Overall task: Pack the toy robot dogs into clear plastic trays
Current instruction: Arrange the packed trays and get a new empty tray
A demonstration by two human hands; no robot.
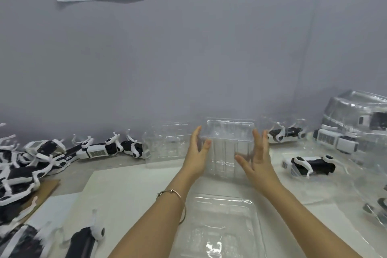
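Clear moulded plastic tray [228, 144] upright betw. palms, left hand [196, 153] & right hand [256, 159] fingers straight, pressing its sides, black-and-white toy robot dogs [23, 170] piled left

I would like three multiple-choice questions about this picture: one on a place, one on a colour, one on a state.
1. Where does the pile of toy dogs lie?
A. at the person's left
B. hung on the wall
C. on the floor

2. Which colours do the toy dogs have?
A. red and yellow
B. black and white
C. green

3. How is the held tray?
A. full of dogs
B. crushed flat
C. empty and upright

Answers:
1 A, the pile is at the picture's left edge.
2 B, every dog shows only black and white parts.
3 C, the left hand and right hand hold it on end, with nothing inside.
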